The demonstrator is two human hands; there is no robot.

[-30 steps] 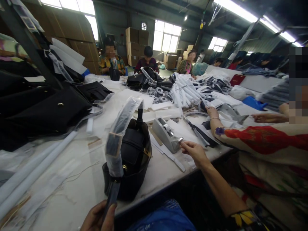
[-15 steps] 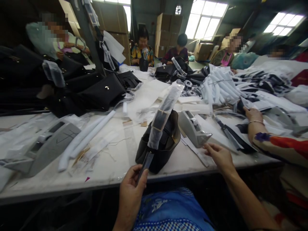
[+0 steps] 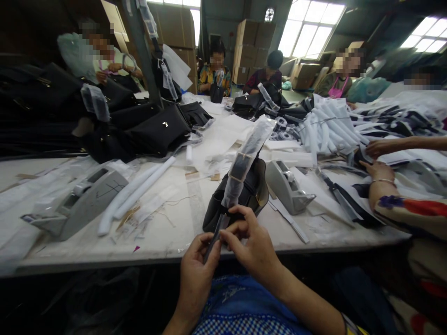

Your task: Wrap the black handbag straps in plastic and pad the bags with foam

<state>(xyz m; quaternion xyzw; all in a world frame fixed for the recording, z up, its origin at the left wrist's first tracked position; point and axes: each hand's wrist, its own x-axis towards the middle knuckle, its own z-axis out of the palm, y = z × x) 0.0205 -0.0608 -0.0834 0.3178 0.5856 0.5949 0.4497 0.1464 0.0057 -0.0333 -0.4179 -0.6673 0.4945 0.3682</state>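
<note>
Black bag (image 3: 250,184) just beyond the grip, strap (image 3: 237,171) pinched in left hand (image 3: 199,265), right hand (image 3: 256,246) at strap, hold unclear

The bag (image 3: 254,186) looks like smooth, matt black leather, real or imitation cannot be told; crinkled, glossy clear plastic (image 3: 256,135) covers its strap (image 3: 217,230). From it, at ten o'clock, a shiny metal clasp (image 3: 165,124); at three, a smooth grey dispenser (image 3: 279,188) resembling hard plastic; at twelve, dull cardboard cartons (image 3: 253,46); at six, a cloth apron (image 3: 244,302).
</note>
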